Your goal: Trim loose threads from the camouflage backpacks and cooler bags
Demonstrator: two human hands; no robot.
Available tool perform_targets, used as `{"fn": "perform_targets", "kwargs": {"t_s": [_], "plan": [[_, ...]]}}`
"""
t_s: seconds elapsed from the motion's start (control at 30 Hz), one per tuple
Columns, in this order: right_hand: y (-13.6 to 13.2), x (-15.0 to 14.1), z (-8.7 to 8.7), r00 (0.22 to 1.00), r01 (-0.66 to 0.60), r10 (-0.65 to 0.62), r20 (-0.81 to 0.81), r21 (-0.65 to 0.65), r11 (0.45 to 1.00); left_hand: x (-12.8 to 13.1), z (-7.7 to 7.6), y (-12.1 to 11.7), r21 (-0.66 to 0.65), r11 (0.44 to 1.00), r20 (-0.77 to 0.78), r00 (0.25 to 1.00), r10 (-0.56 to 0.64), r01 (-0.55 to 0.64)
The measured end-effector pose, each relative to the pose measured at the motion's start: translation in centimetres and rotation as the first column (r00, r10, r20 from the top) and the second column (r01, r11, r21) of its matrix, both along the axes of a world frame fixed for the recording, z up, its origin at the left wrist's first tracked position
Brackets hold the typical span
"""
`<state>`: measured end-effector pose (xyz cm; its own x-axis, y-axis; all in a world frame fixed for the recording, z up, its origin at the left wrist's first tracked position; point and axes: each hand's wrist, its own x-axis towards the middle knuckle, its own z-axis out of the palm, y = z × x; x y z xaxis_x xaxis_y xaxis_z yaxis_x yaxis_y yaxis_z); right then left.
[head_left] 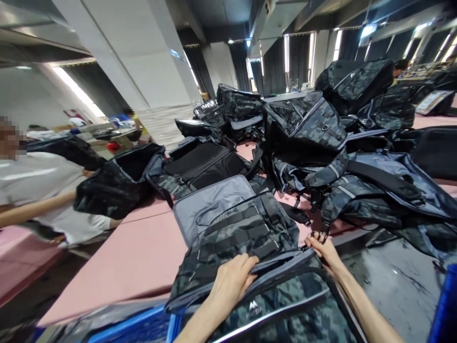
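Observation:
A dark camouflage backpack (282, 305) with a white mountain-shaped logo lies right in front of me, its zipped edge slightly parted. My left hand (233, 278) is closed on the grey-lined edge of that opening, the fingertips tucked inside. At the far right corner of the same edge, my right hand (323, 250) has its fingers curled around the fabric, beside a black strap with a buckle. A camouflage panel with webbing rows (239, 231) spreads out beyond my hands, with a grey lined flap (214, 200) folded open behind it.
A pink-covered table (135, 247) carries several more camouflage backpacks (303, 124), heaped at the back and right. On the left, a person in a white shirt (46, 186) handles an open backpack (121, 181). A blue crate (139, 326) stands at the lower left, and a white pillar (124, 52) rises behind.

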<state>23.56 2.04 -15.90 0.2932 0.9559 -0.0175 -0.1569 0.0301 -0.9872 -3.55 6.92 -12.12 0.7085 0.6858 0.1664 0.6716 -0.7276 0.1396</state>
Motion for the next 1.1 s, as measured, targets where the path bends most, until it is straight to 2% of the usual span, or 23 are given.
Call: {"fn": "perform_targets", "kwargs": {"t_s": [0.07, 0.13, 0.17, 0.27, 0.3, 0.33, 0.37, 0.4, 0.47, 0.5, 0.53, 0.6, 0.67, 0.7, 0.77, 0.8, 0.83, 0.87, 0.9, 0.97, 1.03, 1.1], "plan": [[-0.5, 0.0, 2.0, 0.992, -0.121, 0.120, 0.042, 0.036, 0.992, 0.3, -0.9, -1.2, 0.039, 0.999, -0.060, 0.998, -0.012, 0.014], [-1.1, -1.1, 4.7, 0.941, -0.293, 0.271, 0.202, 0.087, 0.952, 0.4, -1.5, -1.9, 0.080, 0.997, -0.054, 0.999, 0.010, -0.006], [-1.3, -2.1, 6.0, 0.877, -0.387, 0.338, 0.343, 0.084, 0.918, 0.5, -1.6, -2.1, 0.087, 0.996, -0.031, 0.999, 0.025, -0.022], [-0.9, -5.6, 8.2, 0.559, -0.641, 0.417, 0.717, 0.054, 0.766, 1.3, -1.3, -2.4, 0.023, 0.994, 0.068, 0.992, 0.108, -0.109], [-0.5, -6.6, 8.4, 0.493, -0.687, 0.413, 0.766, 0.052, 0.725, 1.6, -1.0, -2.4, -0.023, 0.988, 0.102, 0.983, 0.155, -0.153], [-0.1, -7.3, 8.3, 0.478, -0.701, 0.401, 0.781, 0.064, 0.711, 2.0, -0.5, -2.4, -0.078, 0.979, 0.141, 0.970, 0.196, -0.186], [0.2, -7.8, 8.0, 0.515, -0.679, 0.376, 0.770, 0.099, 0.727, 2.5, 0.0, -2.5, -0.142, 0.971, 0.192, 0.957, 0.217, -0.192], [0.5, -7.9, 7.6, 0.586, -0.622, 0.332, 0.739, 0.148, 0.769, 3.0, 0.6, -2.7, -0.210, 0.964, 0.256, 0.943, 0.215, -0.163], [0.6, -7.6, 6.9, 0.720, -0.455, 0.195, 0.666, 0.240, 0.857, 4.2, 1.5, -3.1, -0.313, 0.949, 0.401, 0.903, 0.156, -0.025], [0.5, -7.3, 6.5, 0.744, -0.399, 0.137, 0.654, 0.270, 0.876, 4.9, 1.8, -3.3, -0.341, 0.939, 0.459, 0.880, 0.125, 0.045], [0.5, -6.8, 6.2, 0.729, -0.391, 0.109, 0.676, 0.281, 0.876, 5.5, 2.0, -3.3, -0.349, 0.935, 0.484, 0.866, 0.128, 0.056], [0.6, -5.5, 5.4, 0.620, -0.456, 0.092, 0.779, 0.263, 0.850, 6.1, 2.2, -2.8, -0.384, 0.923, 0.534, 0.817, 0.216, 0.006], [1.0, -3.9, 4.4, 0.440, -0.468, -0.005, 0.898, 0.235, 0.852, 4.9, 2.2, -1.9, -0.368, 0.929, 0.585, 0.765, 0.270, -0.046], [1.2, -3.1, 3.8, 0.329, -0.457, -0.064, 0.942, 0.218, 0.862, 3.4, 2.1, -1.6, -0.354, 0.932, 0.610, 0.738, 0.287, -0.070], [1.3, -1.6, 2.6, 0.199, -0.437, -0.110, 0.974, 0.189, 0.879, -1.1, 1.7, -1.7, -0.355, 0.921, 0.661, 0.655, 0.367, -0.158], [1.3, -1.1, 2.0, 0.172, -0.437, -0.120, 0.978, 0.185, 0.880, -3.9, 1.2, -2.1, -0.394, 0.895, 0.688, 0.579, 0.438, -0.208], [1.1, -0.8, 1.6, 0.160, -0.440, -0.128, 0.979, 0.187, 0.879, -6.7, 0.5, -2.7, -0.455, 0.842, 0.701, 0.466, 0.540, -0.290], [0.9, -0.7, 1.2, 0.152, -0.447, -0.133, 0.979, 0.188, 0.875, -9.5, -0.5, -3.4, -0.513, 0.755, 0.705, 0.301, 0.642, -0.409], [0.8, -0.8, 1.0, 0.142, -0.454, -0.140, 0.980, 0.191, 0.870, -12.1, -1.7, -4.2, -0.591, 0.653, 0.668, 0.166, 0.726, -0.474], [0.6, -1.6, 0.7, 0.112, -0.455, -0.147, 0.983, 0.182, 0.872, -15.7, -4.5, -5.6, -0.762, 0.413, 0.518, -0.087, 0.851, -0.500], [0.8, -2.7, 0.6, 0.098, -0.445, -0.123, 0.988, 0.154, 0.882, -17.3, -7.3, -6.5, -0.832, 0.322, 0.426, -0.148, 0.892, -0.452], [1.3, -3.5, 0.7, 0.156, -0.458, -0.054, 0.986, 0.120, 0.881, -17.5, -9.1, -6.7, -0.863, 0.313, 0.390, -0.129, 0.912, -0.395]]}}
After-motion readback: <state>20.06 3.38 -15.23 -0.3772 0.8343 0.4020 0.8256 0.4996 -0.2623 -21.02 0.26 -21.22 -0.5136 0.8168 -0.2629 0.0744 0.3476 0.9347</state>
